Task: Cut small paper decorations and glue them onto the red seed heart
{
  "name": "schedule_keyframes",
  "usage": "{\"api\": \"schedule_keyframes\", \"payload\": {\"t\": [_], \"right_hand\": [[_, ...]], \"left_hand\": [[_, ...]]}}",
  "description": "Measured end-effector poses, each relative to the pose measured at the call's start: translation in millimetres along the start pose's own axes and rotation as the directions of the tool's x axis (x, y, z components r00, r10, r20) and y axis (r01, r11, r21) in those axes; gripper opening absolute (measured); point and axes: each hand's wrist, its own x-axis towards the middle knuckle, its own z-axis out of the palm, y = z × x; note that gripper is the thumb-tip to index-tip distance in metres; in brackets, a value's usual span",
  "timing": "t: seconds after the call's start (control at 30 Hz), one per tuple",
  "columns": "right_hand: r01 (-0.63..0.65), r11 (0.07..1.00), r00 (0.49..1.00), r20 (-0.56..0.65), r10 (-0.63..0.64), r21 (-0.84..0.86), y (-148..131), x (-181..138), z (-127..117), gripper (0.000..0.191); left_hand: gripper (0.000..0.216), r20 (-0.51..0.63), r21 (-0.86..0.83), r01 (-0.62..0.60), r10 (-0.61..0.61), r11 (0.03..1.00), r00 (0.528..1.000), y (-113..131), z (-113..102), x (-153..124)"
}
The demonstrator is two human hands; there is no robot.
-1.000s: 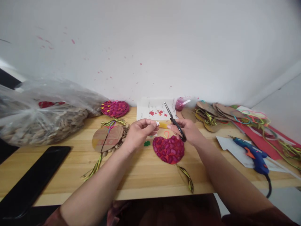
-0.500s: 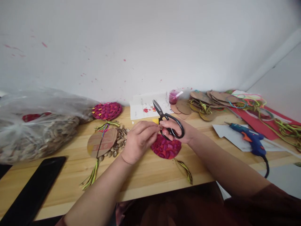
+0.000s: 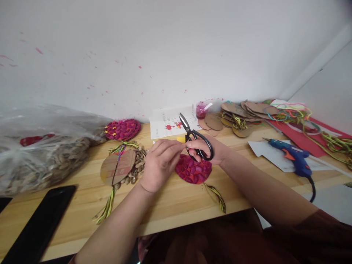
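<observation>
Right hand [image 3: 205,146]: grip wrapped around the handle loops of the scissors [image 3: 187,129], blades pointing up and away towards the wall. Left hand [image 3: 161,163]: fingers bent, tips drawn together and meeting those of the right hand. From where I stand, I cannot tell whether anything is pinched between them.

The pink piece [image 3: 194,170] lies flat on the worktop [image 3: 156,212], just below the scissors and partly covered by the hands. Its visible face is set with pink lumps throughout, and a tassel [image 3: 217,194] hangs from its near end; that portion I judge complete. No stars show on the exposed part; the covered upper edge could not be inspected.

At the back left, a pink stack [image 3: 123,129] carries yellow stars [image 3: 114,134] on its left side, and seems the furthest advanced. In front of it, a cardboard disc [image 3: 118,167] shows its bare face, with a cord laid across it and shells [image 3: 139,161] at its right edge.

Small red stars [image 3: 168,127] lie on the paper [image 3: 158,129] by the wall, apparently not yet fixed to anything. A yellow scrap [image 3: 180,139] shows beside the scissors. Cardboard blanks [image 3: 238,110] are heaped at the back right, no lumps visible on them; I count these as largely outstanding. The glue gun [image 3: 291,156] rests on its side at the right, in neither hand.
</observation>
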Motion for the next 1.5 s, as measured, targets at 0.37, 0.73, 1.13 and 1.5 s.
{"api": "schedule_keyframes", "payload": {"t": [0.37, 0.73, 1.13, 1.5], "right_hand": [[-0.018, 0.97, 0.988, -0.153, -0.02, -0.243, -7.2, -2.4, 2.8, 0.014], [-0.07, 0.96, 0.984, -0.18, 0.021, -0.272, -9.6, -5.5, 9.1, 0.012], [-0.04, 0.976, 0.988, -0.152, 0.007, -0.216, -10.3, -4.5, 8.3, 0.021], [-0.057, 0.978, 0.981, -0.193, 0.018, -0.2, -7.7, -4.1, 10.7, 0.01]], "left_hand": [[0.03, 0.331, -0.596, 0.651, -0.595, 0.47, 0.733, -1.4, 7.2, 7.1], [0.024, 0.374, -0.578, 0.688, -0.606, 0.439, 0.702, -1.5, 8.5, 7.3], [0.029, 0.378, -0.632, 0.702, -0.661, 0.327, 0.648, -2.3, 8.5, 8.9], [0.028, 0.412, -0.642, 0.71, -0.651, 0.289, 0.638, -2.0, 9.2, 8.6]]}}
